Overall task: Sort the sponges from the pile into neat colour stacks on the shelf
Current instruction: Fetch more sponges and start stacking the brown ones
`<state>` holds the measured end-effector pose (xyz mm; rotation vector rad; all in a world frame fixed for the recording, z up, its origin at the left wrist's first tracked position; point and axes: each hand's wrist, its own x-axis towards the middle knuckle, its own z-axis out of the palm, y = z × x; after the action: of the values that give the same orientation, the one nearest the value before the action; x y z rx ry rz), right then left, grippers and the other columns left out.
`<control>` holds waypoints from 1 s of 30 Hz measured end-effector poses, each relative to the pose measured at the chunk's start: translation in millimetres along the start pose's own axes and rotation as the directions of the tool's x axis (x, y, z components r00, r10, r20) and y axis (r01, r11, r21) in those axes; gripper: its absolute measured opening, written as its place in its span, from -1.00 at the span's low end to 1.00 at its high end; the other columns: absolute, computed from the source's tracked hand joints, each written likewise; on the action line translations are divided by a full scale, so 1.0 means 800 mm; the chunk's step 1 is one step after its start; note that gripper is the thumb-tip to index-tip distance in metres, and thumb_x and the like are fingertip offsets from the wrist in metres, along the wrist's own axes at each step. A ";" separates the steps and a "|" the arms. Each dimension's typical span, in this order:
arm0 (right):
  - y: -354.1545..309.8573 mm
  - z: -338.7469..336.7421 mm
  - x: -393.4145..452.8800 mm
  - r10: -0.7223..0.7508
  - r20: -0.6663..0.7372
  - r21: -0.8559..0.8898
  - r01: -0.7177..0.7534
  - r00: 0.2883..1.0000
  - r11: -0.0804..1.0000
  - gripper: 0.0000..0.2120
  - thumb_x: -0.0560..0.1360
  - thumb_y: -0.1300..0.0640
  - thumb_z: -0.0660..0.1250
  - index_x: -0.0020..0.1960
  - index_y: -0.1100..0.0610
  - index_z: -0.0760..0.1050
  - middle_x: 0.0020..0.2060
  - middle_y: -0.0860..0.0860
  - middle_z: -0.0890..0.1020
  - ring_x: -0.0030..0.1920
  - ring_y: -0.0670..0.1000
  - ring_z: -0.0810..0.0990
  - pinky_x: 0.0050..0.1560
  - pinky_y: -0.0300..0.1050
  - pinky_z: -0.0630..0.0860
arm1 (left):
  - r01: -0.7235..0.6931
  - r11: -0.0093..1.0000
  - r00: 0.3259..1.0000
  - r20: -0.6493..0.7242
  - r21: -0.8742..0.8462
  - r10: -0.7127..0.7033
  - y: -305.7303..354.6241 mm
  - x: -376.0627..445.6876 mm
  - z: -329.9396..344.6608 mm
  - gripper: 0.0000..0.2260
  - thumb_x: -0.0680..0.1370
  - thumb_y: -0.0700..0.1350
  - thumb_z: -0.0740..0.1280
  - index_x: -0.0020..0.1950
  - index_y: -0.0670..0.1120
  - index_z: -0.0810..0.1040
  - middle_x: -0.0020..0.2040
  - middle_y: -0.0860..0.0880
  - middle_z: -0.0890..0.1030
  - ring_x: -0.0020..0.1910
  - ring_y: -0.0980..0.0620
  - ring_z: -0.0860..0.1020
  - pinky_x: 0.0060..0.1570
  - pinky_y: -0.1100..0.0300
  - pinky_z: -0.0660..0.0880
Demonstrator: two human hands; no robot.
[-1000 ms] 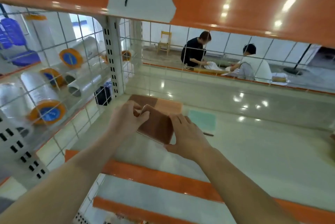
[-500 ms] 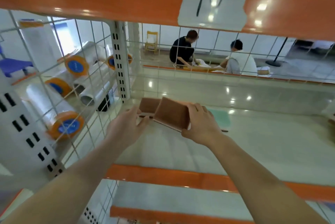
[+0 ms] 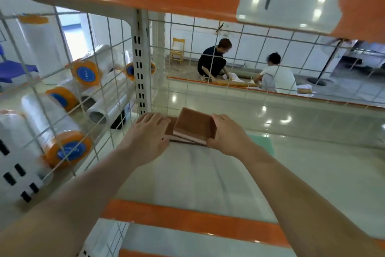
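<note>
While squaring the brown stack near the shelf's (image 3: 208, 184) back-left corner: left hand (image 3: 145, 136) flat, fingers straight, steadying lower sponges (image 3: 169, 131); right hand (image 3: 227, 138) gripping the tilted top sponge (image 3: 194, 126), probably to align it.

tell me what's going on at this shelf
A person is stacking brown sponges on a shelf. The right hand grips a brown sponge, tilted, over a low stack of brown sponges near the shelf's back left corner. The left hand rests flat on the stack's left side. A green sponge lies flat just to the right. Rolls of plastic film sit behind the wire grid on the left.
</note>
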<state>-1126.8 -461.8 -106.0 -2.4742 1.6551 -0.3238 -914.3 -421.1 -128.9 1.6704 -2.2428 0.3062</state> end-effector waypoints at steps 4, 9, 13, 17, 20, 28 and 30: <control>0.004 0.009 0.032 -0.010 -0.003 0.007 0.010 1.000 1.000 -0.50 0.38 0.03 0.40 0.26 0.12 0.35 0.12 0.07 0.46 0.03 0.06 0.48 -0.07 -0.14 0.39 | 0.007 1.000 1.000 -0.008 -0.022 -0.008 -0.013 0.014 0.007 -0.52 0.52 -0.02 0.31 0.40 -0.14 0.36 0.34 -0.08 0.42 0.36 -0.08 0.34 0.37 0.07 0.27; 0.003 0.014 0.063 -0.048 0.027 0.035 0.048 0.998 0.998 -0.44 0.41 0.06 0.38 0.35 0.13 0.31 0.22 0.08 0.44 0.13 0.08 0.46 0.05 -0.12 0.39 | 0.014 0.999 1.000 -0.004 -0.052 -0.014 -0.026 0.025 0.016 -0.53 0.51 -0.10 0.33 0.40 -0.17 0.37 0.34 -0.09 0.44 0.37 -0.08 0.36 0.35 0.05 0.31; 0.001 0.020 0.085 -0.073 0.043 0.047 0.071 0.996 0.996 -0.55 0.40 0.06 0.38 0.24 0.12 0.37 0.12 0.07 0.47 -0.03 0.01 0.43 -0.07 -0.15 0.34 | 0.025 0.998 1.000 0.005 -0.058 -0.025 -0.035 0.027 0.023 -0.54 0.49 -0.17 0.36 0.37 -0.20 0.41 0.31 -0.14 0.48 0.34 -0.14 0.40 0.31 0.06 0.32; 0.000 0.029 0.098 -0.073 0.071 0.051 0.069 0.995 0.996 -0.60 0.40 0.06 0.38 0.20 0.11 0.40 0.08 0.06 0.48 0.00 0.05 0.48 -0.05 -0.12 0.41 | 0.027 0.999 0.998 0.063 -0.047 -0.024 -0.042 0.031 0.027 -0.50 0.54 -0.11 0.28 0.47 -0.14 0.27 0.42 -0.06 0.35 0.42 -0.05 0.28 0.38 0.11 0.24; 0.001 0.034 0.104 -0.075 0.068 0.102 0.067 0.995 0.992 -0.64 0.40 0.07 0.38 0.16 0.09 0.42 0.02 0.04 0.49 -0.04 0.03 0.49 -0.09 -0.13 0.41 | 0.044 0.998 0.995 0.094 -0.038 -0.040 -0.044 0.035 0.033 -0.49 0.55 -0.08 0.25 0.48 -0.12 0.24 0.44 -0.04 0.32 0.43 -0.04 0.26 0.37 0.07 0.30; -0.002 0.031 0.111 -0.084 0.069 0.210 0.068 0.994 0.975 -0.74 0.39 0.08 0.38 0.07 0.06 0.47 -0.08 0.00 0.53 -0.12 -0.02 0.52 -0.14 -0.14 0.47 | 0.063 0.998 0.993 0.101 -0.023 -0.061 -0.045 0.040 0.036 -0.47 0.58 -0.07 0.21 0.51 -0.14 0.16 0.48 -0.07 0.25 0.46 -0.03 0.21 0.42 0.14 0.18; -0.004 0.034 0.112 -0.084 0.087 0.208 0.064 0.993 0.976 -0.71 0.39 0.08 0.39 0.09 0.06 0.47 -0.07 0.00 0.53 -0.12 -0.03 0.52 -0.09 -0.12 0.50 | 0.080 0.997 0.992 0.105 -0.023 -0.077 -0.046 0.041 0.035 -0.47 0.58 -0.07 0.21 0.52 -0.13 0.14 0.49 -0.05 0.23 0.47 -0.02 0.19 0.42 0.14 0.19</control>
<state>-1083.7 -543.5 -122.6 -2.3627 1.4180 -0.3601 -891.0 -470.7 -142.7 1.7934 -2.2360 0.1722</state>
